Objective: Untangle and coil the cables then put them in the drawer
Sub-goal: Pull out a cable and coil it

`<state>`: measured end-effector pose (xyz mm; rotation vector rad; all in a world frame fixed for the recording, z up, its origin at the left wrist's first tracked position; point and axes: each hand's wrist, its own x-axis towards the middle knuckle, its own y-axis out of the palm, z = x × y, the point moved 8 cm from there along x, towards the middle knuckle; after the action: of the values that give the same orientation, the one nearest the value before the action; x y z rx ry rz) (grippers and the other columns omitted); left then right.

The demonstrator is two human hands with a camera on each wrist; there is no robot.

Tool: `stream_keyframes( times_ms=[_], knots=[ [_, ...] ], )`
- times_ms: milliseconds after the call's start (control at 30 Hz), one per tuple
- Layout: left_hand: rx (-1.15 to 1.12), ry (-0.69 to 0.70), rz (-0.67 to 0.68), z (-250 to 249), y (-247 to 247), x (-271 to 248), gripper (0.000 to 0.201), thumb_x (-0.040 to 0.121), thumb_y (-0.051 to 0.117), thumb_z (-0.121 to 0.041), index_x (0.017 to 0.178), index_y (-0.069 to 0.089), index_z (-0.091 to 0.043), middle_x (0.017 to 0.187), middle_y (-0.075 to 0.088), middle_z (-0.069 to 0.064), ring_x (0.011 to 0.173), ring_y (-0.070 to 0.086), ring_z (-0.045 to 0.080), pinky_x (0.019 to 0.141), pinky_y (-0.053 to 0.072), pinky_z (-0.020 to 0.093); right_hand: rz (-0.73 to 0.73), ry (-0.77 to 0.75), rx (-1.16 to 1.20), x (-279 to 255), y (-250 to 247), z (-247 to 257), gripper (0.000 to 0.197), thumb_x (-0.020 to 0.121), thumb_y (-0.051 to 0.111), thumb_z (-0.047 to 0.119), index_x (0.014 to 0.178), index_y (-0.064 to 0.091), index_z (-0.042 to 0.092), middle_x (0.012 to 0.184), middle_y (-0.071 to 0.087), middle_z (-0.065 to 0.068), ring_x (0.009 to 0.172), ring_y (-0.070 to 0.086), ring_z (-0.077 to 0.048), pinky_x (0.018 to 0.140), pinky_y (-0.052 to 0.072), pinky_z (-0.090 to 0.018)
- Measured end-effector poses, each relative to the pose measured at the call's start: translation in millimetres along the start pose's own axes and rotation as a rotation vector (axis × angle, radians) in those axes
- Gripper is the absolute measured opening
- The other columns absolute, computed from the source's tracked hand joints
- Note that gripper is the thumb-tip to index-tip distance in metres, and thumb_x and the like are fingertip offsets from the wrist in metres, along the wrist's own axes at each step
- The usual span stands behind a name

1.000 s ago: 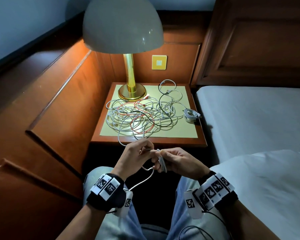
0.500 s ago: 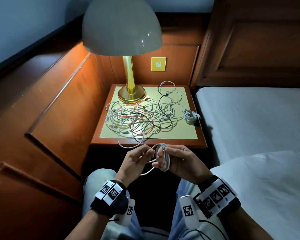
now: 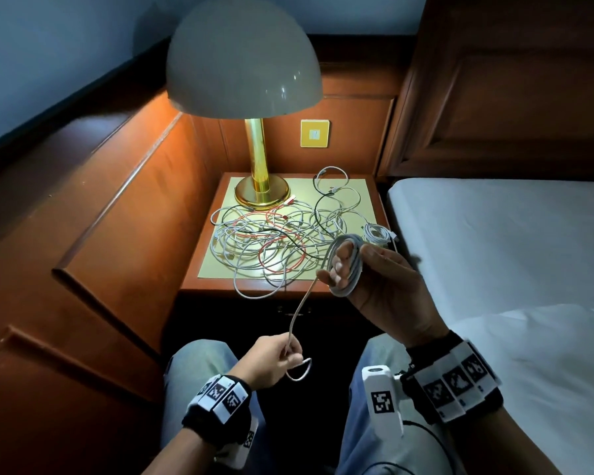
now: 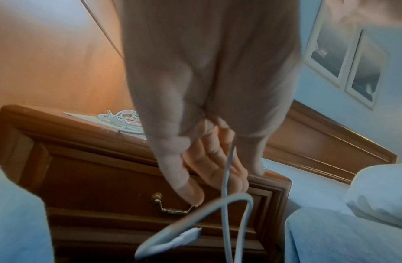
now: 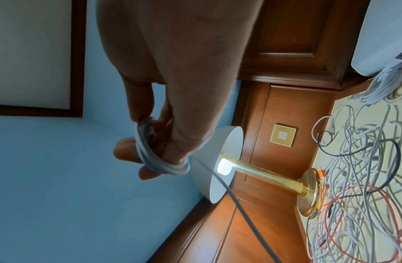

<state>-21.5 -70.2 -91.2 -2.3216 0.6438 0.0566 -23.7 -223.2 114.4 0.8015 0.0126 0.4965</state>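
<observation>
My right hand (image 3: 364, 269) is raised over the nightstand's front edge and holds a coil of white cable (image 3: 348, 265) wound around its fingers (image 5: 150, 160). The cable's free tail (image 3: 297, 315) runs down and left to my left hand (image 3: 276, 358), which pinches it near my lap; the plug end (image 4: 184, 238) dangles in a small loop below. A tangle of white, red and black cables (image 3: 271, 245) lies on the nightstand (image 3: 220, 286). A small coiled white cable (image 3: 378, 233) rests at its right edge. The drawer (image 4: 150, 186), with a brass handle (image 4: 173, 210), is closed.
A brass lamp (image 3: 259, 186) with a wide dome shade (image 3: 244, 60) stands at the back of the nightstand. A white bed (image 3: 501, 241) lies to the right, with a white pillow (image 3: 546, 371) near my right arm. Wooden wall panelling (image 3: 117, 217) runs along the left.
My hands have parted: the right one rose toward the nightstand with the coil, and the left dropped toward my lap, drawing the cable's tail out straight between them.
</observation>
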Motion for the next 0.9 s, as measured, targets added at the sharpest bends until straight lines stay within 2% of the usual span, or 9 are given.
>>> stream_keyframes(
  times_ms=[100,167,267,333,400,567,667,800,900],
  knots=[
    [-0.113,-0.058,0.062,3.6,3.8,-0.4,0.028,0.088,0.077,-0.029,0.112,0.064,-0.026,0.097,0.07,-0.01,0.085,0.062,-0.008,0.081,0.048,0.01,-0.023,0.008,-0.012,-4.0,-3.2,-4.3,0.03,0.087,0.076,0.023,0.103,0.072,-0.002,0.089,0.066,-0.018,0.081,0.066,-0.026,0.103,0.048,-0.045],
    [-0.188,-0.063,0.042,0.1,-2.4,-0.3,0.035,0.087,0.077,-0.032,0.118,0.06,-0.033,0.109,0.07,-0.006,0.099,0.066,0.001,0.093,0.052,0.02,-0.043,0.028,-0.041,-8.7,-7.8,-12.5,0.033,0.087,0.077,0.025,0.103,0.071,-0.004,0.09,0.063,-0.021,0.081,0.062,-0.029,0.109,0.04,-0.052],
    [-0.26,-0.002,-0.059,-12.8,-20.6,1.3,0.047,0.085,0.075,-0.04,0.126,0.056,-0.033,0.117,0.068,-0.002,0.108,0.067,0.009,0.101,0.052,0.033,-0.057,0.071,-0.071,-15.6,-16.8,-27.3,0.035,0.091,0.073,0.023,0.106,0.067,-0.008,0.091,0.06,-0.022,0.081,0.06,-0.029,0.115,0.026,-0.065],
    [-0.341,0.026,-0.152,-22.8,-36.5,0.8,0.061,0.082,0.072,-0.047,0.138,0.05,-0.035,0.125,0.065,-0.004,0.117,0.063,0.006,0.101,0.052,0.031,-0.049,0.106,-0.095,-19.3,-20.6,-35.8,0.035,0.093,0.07,0.023,0.108,0.066,-0.008,0.09,0.06,-0.021,0.079,0.061,-0.028,0.115,0.013,-0.071],
    [-0.385,0.077,-0.261,-37.0,-55.4,-2.6,0.057,0.085,0.071,-0.045,0.138,0.049,-0.043,0.127,0.065,-0.008,0.118,0.062,0.003,0.099,0.051,0.028,-0.044,0.13,-0.093,-21.1,-21.8,-42.1,0.035,0.094,0.069,0.022,0.109,0.065,-0.009,0.09,0.061,-0.021,0.079,0.062,-0.027,0.115,0.016,-0.07],
    [-0.402,0.272,-0.487,-87.0,-84.2,-15.1,0.019,0.102,0.055,-0.007,0.114,0.066,-0.014,0.095,0.073,-0.004,0.09,0.07,0.01,0.084,0.056,0.026,-0.057,0.159,-0.032,-18.7,-20.6,-51.9,0.034,0.094,0.069,0.022,0.108,0.065,-0.009,0.087,0.064,-0.021,0.078,0.065,-0.027,0.105,0.047,-0.052],
    [-0.4,0.297,-0.482,-96.3,-79.0,-17.0,0.014,0.098,0.056,-0.013,0.102,0.066,-0.023,0.078,0.065,-0.003,0.07,0.063,0.023,0.068,0.055,0.039,-0.034,0.178,-0.018,-15.6,-18.2,-59.7,0.034,0.095,0.067,0.021,0.108,0.064,-0.01,0.086,0.063,-0.022,0.079,0.065,-0.028,0.101,0.05,-0.048],
    [-0.193,0.313,-0.513,-110.3,-66.3,-26.0,0.014,0.095,0.055,-0.012,0.088,0.065,-0.02,0.058,0.053,-0.013,0.051,0.05,0.0,0.053,0.042,0.013,0.029,0.219,-0.031,-14.1,-11.6,-69.9,0.029,0.1,0.054,0.015,0.111,0.061,-0.011,0.091,0.064,-0.022,0.083,0.065,-0.028,0.101,0.051,-0.048],
    [-0.164,0.224,-0.434,-92.6,-44.2,-22.5,0.019,0.1,0.048,-0.006,0.091,0.064,-0.01,0.067,0.057,-0.017,0.059,0.053,-0.008,0.063,0.043,0.009,0.021,0.194,-0.073,-12.1,-14.7,-69.1,0.029,0.1,0.058,0.019,0.112,0.064,-0.006,0.093,0.065,-0.019,0.085,0.067,-0.026,0.092,0.052,-0.043]
  ],
)
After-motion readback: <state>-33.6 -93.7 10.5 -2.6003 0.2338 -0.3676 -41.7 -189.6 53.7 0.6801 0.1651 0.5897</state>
